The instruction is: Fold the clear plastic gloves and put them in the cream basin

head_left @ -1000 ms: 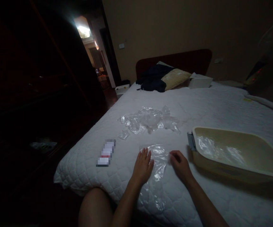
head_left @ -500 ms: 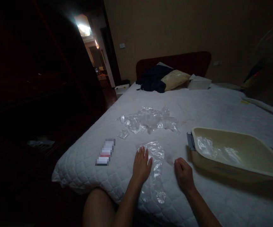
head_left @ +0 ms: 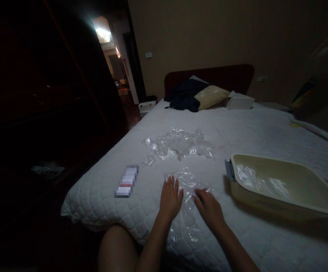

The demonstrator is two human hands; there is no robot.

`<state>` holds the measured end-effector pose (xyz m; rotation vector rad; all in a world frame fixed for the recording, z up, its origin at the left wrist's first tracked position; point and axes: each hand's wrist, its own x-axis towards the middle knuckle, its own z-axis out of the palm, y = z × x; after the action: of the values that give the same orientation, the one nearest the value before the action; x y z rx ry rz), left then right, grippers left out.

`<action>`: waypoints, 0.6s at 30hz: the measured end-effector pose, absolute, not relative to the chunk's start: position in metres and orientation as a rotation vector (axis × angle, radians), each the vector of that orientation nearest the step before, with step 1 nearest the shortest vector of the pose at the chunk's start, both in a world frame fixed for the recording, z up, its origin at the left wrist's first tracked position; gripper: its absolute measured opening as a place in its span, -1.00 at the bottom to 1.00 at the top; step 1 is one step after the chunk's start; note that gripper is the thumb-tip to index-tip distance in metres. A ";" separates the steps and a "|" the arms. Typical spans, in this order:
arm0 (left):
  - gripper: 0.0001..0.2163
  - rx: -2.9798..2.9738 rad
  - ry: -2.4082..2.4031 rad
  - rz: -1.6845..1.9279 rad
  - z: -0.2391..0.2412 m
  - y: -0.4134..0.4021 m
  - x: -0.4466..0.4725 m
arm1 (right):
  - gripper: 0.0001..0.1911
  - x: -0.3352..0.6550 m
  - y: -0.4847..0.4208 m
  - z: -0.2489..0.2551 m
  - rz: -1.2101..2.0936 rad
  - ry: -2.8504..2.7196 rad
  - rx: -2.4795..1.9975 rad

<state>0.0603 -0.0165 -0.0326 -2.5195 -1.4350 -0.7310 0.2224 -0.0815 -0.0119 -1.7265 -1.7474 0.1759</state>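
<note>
A crumpled clear plastic bag (head_left: 190,204) lies on the white quilted bed cover (head_left: 141,223) in front of me. My left hand (head_left: 170,197) rests flat on the upper left of the plastic, palm down and fingers stretched. On its right side, my right hand (head_left: 208,204) has its fingers bent and thumb close to them, gripping the bag's edge; the fingertips are partly hidden. Some of the plastic shows just behind the right hand. Farther up the bed is a loose spread of more clear plastic bags (head_left: 177,143).
A cream plastic bin (head_left: 266,202) with clear plastic inside stands at the right. A phone-like, blurred-out object (head_left: 126,181) lies to the left. Dark clothing (head_left: 183,94), a beige pillow (head_left: 211,97) and a white box (head_left: 241,102) sit by the headboard (head_left: 209,73).
My right hand has moved left across the plastic, closer to my left hand, bringing the bag's right edge inward. My left hand has stayed in place.
</note>
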 end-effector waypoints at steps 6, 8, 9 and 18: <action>-0.59 -2.526 -1.433 -0.699 -0.030 -0.018 0.060 | -0.73 0.209 -0.075 -0.006 0.231 -1.868 -1.601; -0.59 -2.526 -1.432 -0.693 -0.029 -0.018 0.060 | -0.74 0.205 -0.072 -0.005 0.234 -1.892 -1.593; -0.59 -2.528 -1.433 -0.689 -0.029 -0.017 0.060 | -0.75 0.204 -0.071 -0.005 0.241 -1.899 -1.592; -0.60 -2.534 -1.424 -0.692 -0.030 -0.017 0.060 | -0.79 0.205 -0.068 -0.006 0.365 -1.788 -1.554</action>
<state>0.0604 -0.0173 -0.0302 -2.5340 -1.4244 -0.6921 0.2052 -0.0683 -0.0056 -1.5540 -1.7877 0.3645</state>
